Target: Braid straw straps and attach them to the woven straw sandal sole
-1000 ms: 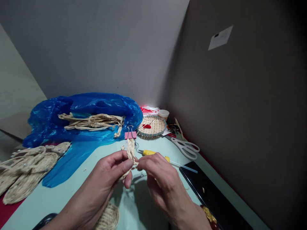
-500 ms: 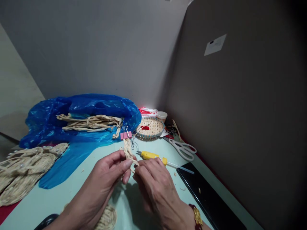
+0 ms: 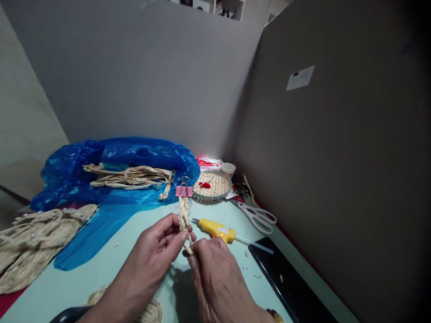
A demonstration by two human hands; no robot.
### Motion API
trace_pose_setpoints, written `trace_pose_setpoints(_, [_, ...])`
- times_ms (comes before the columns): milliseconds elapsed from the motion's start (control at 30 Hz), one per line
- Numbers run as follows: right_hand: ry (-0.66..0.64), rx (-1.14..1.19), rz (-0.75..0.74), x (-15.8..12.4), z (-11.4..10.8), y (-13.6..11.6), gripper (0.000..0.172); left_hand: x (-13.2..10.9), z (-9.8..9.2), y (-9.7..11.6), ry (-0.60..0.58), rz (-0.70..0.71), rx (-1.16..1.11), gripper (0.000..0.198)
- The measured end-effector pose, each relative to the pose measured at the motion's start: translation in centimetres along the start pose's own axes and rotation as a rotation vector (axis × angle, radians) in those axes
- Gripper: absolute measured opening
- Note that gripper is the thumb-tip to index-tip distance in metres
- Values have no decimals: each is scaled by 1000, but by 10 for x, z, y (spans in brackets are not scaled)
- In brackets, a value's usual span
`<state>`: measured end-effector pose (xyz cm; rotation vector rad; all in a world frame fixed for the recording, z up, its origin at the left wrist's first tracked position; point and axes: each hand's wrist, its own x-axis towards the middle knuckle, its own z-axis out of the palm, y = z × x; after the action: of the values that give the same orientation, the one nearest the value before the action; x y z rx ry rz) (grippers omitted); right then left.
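A pale straw braid (image 3: 183,211) runs down toward me, its top end gripped by a pink binder clip (image 3: 183,191). My left hand (image 3: 158,246) pinches the braid partway down between thumb and fingers. Just below, my right hand (image 3: 215,273) is closed on the braid's lower end; the strand tips are hidden behind its fingers. Under my left forearm lies a woven straw piece (image 3: 151,312), partly covered. Beyond my right hand rests a yellow glue gun (image 3: 215,229) with a clear glue stick in its back.
A blue plastic bag (image 3: 151,152) with a straw bundle (image 3: 131,176) lies at the back. Woven straw sandals (image 3: 43,242) sit at left. A round woven basket (image 3: 215,181), a paper cup (image 3: 228,168), white-handled scissors (image 3: 259,217) and a black flat slab (image 3: 289,282) line the right. Grey partitions stand behind.
The braid and clip now hang straighter and slightly right. My right hand has moved lower, drawing the strands down. The view has tilted up a little.
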<state>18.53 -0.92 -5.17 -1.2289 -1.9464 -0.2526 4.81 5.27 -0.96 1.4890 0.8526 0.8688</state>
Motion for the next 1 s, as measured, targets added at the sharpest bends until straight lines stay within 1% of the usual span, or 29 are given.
trace_pose_setpoints(100, [19, 116, 46, 1, -4, 2, 10, 0, -4, -6, -27, 42, 104, 23])
trace_pose_setpoints(200, [6, 244, 156, 0, -10, 3, 10, 1, -6, -11, -65, 31, 161, 23])
trace_pose_setpoints(267, [-64, 346, 226, 0, -15, 3, 10, 3, -6, -13, -97, 15, 157, 24])
trace_pose_setpoints(333, [-158, 440, 332, 2, -20, 1, 11, 5, -6, -14, -106, 19, 145, 23])
trace_pose_setpoints(400, [-253, 515, 457, 5, -25, -1, 17, 7, -7, -14, -111, 36, 121, 21])
trace_pose_setpoints(467, [-299, 561, 555, 8, -29, -2, 26, 6, -8, -12, -130, 34, 72, 19])
trace_pose_setpoints(500, [-296, 567, 582, 10, -31, -2, 28, 5, -8, -10, -142, 20, 38, 19])
trace_pose_setpoints(600, [-262, 521, 625, 15, -33, -2, 31, 2, -10, -6, -142, -59, -77, 20])
trace_pose_setpoints(667, [-261, 469, 639, 16, -32, -1, 31, 3, -12, -6, -153, -90, -136, 20])
trace_pose_setpoints(767, [-327, 423, 664, 16, -30, 1, 32, 8, -15, -11, -192, -102, -179, 23])
trace_pose_setpoints(867, [-394, 368, 665, 14, -28, 5, 31, 12, -18, -18, -196, -101, -161, 25])
trace_pose_setpoints(933, [-366, 390, 689, 12, -28, 9, 27, 11, -16, -21, -205, -91, -134, 22])
trace_pose_setpoints(1000, [-269, 542, 738, 13, -28, 13, 25, 7, -12, -22, -218, -84, -116, 20])
